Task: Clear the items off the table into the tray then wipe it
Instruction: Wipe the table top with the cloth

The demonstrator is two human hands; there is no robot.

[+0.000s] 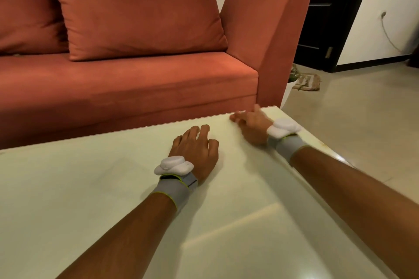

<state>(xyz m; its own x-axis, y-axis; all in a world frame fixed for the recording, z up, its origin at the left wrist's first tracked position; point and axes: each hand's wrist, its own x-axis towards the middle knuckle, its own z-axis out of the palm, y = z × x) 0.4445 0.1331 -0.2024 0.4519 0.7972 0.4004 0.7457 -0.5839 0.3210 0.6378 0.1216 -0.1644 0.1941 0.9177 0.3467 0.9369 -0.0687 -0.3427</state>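
A glossy cream table (90, 188) fills the lower part of the head view. My left hand (196, 145) lies palm down on it near the middle, fingers spread and relaxed, holding nothing. My right hand (251, 124) rests on the table close to its far right corner, slightly blurred, fingers loosely extended toward the far edge, with nothing in it. Both wrists wear grey bands with white sensor pods. No tray, cloth or loose item shows in view.
A rust-red sofa (136, 79) with cushions stands just beyond the table's far edge. To the right is tiled floor (362, 120), a white plant pot (289, 90), a brown bag (307, 81) and a dark doorway (328, 18).
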